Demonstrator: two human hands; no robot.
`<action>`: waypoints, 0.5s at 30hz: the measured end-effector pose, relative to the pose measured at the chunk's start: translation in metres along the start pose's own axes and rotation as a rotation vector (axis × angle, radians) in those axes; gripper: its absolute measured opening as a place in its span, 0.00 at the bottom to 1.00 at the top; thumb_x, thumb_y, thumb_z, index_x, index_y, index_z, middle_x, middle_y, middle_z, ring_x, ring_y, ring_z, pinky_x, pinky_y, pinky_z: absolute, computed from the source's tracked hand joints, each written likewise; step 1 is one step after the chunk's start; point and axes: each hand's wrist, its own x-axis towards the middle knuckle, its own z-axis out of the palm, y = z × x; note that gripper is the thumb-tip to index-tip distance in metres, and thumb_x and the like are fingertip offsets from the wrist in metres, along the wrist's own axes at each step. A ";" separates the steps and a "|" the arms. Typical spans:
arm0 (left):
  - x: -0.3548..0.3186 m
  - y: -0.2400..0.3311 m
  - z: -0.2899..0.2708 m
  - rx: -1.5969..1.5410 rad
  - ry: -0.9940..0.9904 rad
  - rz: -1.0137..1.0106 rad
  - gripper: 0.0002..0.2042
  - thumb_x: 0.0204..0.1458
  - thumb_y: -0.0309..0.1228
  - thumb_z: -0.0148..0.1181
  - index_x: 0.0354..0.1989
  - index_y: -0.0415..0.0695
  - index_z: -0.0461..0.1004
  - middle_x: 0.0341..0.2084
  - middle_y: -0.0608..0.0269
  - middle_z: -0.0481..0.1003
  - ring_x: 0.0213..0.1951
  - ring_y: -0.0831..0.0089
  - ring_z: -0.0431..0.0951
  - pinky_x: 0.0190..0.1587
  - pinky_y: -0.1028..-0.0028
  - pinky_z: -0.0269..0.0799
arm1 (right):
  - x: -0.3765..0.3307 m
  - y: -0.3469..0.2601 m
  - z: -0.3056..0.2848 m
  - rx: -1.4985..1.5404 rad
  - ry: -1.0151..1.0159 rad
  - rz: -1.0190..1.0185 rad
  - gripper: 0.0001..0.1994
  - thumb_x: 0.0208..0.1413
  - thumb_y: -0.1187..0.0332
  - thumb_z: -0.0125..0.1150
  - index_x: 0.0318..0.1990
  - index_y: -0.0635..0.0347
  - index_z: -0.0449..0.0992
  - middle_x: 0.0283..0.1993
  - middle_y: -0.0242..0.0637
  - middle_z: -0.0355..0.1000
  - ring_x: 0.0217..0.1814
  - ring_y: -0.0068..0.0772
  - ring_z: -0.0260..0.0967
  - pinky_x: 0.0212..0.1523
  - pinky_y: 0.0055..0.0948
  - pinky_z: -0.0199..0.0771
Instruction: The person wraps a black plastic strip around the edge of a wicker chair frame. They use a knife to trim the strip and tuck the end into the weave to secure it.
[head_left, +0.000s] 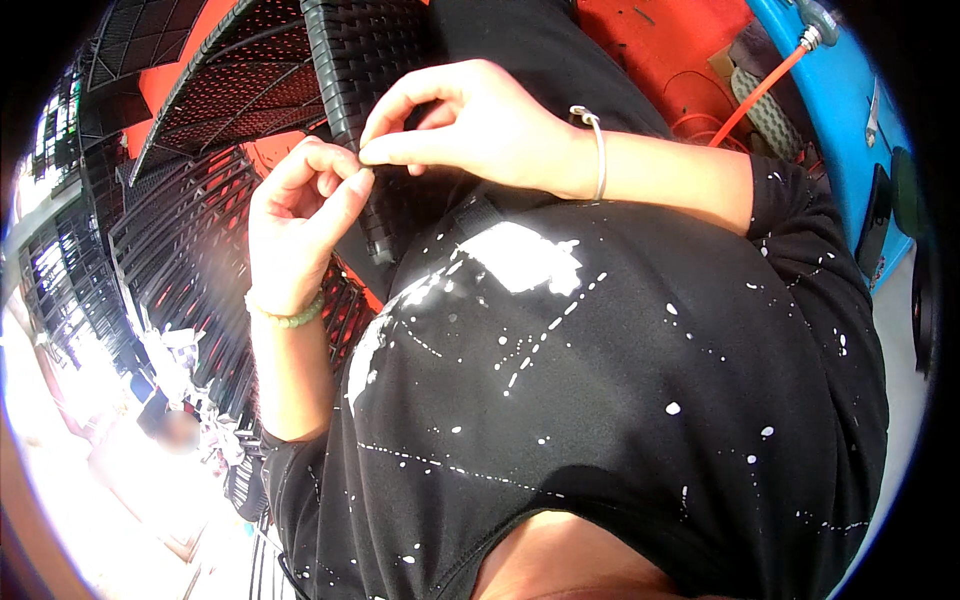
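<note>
My left hand (300, 215), with a green bead bracelet at its wrist, is closed in a pinch with thumb and forefinger together. My right hand (490, 130), a pale bangle on the wrist, pinches too, its fingertips meeting those of the left. Whatever lies between the fingertips is too small or hidden to make out. Right behind them runs a black woven strip-work piece (365, 55), like the edge of a rattan furniture part. It passes down beside my lap, and its lower end shows below the fingers.
More black woven panels (235, 90) and slatted black frames (190, 270) stand at the left. Red surface (660, 50) shows beyond my legs. At right, an orange hose (760, 95) with a metal coupling hangs by a blue bench (845, 100). A person (180, 430) is far left in glare.
</note>
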 end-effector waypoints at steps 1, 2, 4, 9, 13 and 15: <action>0.001 0.001 0.001 -0.001 0.002 -0.004 0.04 0.52 0.17 0.63 0.32 0.40 0.75 0.29 0.74 0.67 0.31 0.85 0.66 0.38 0.84 0.63 | 0.004 0.019 -0.002 -0.122 0.046 -0.290 0.10 0.52 0.64 0.68 0.35 0.62 0.83 0.31 0.34 0.78 0.32 0.25 0.76 0.35 0.25 0.75; 0.000 0.001 0.001 -0.001 0.014 -0.016 0.04 0.52 0.18 0.63 0.32 0.40 0.75 0.29 0.74 0.67 0.31 0.85 0.65 0.37 0.84 0.63 | 0.003 0.014 -0.003 -0.270 0.046 -0.357 0.09 0.51 0.65 0.68 0.34 0.61 0.83 0.31 0.35 0.78 0.32 0.27 0.76 0.35 0.26 0.75; -0.003 0.003 0.003 -0.003 0.036 -0.040 0.05 0.52 0.18 0.63 0.32 0.40 0.74 0.28 0.75 0.66 0.31 0.87 0.65 0.36 0.85 0.62 | -0.001 0.001 -0.004 -0.566 0.048 -0.490 0.07 0.50 0.67 0.67 0.33 0.60 0.83 0.31 0.36 0.78 0.32 0.32 0.77 0.35 0.29 0.75; -0.006 0.005 0.015 0.054 0.099 -0.047 0.05 0.53 0.18 0.62 0.34 0.41 0.73 0.28 0.78 0.66 0.30 0.90 0.63 0.33 0.88 0.59 | -0.007 0.000 -0.004 -0.596 -0.033 -0.441 0.07 0.51 0.68 0.65 0.34 0.61 0.84 0.31 0.40 0.78 0.33 0.38 0.77 0.36 0.32 0.76; -0.011 0.000 0.023 0.081 0.165 -0.002 0.06 0.53 0.19 0.63 0.35 0.42 0.72 0.28 0.78 0.66 0.30 0.90 0.63 0.32 0.89 0.59 | -0.012 0.001 -0.002 -0.458 -0.076 -0.262 0.08 0.52 0.68 0.64 0.36 0.63 0.83 0.33 0.45 0.79 0.33 0.39 0.78 0.37 0.32 0.77; -0.014 -0.003 0.024 0.079 0.180 0.037 0.06 0.54 0.18 0.62 0.37 0.40 0.72 0.30 0.76 0.67 0.32 0.90 0.65 0.33 0.88 0.61 | -0.014 0.000 0.001 -0.468 -0.074 -0.257 0.09 0.52 0.68 0.64 0.36 0.63 0.83 0.33 0.45 0.79 0.34 0.40 0.79 0.37 0.32 0.77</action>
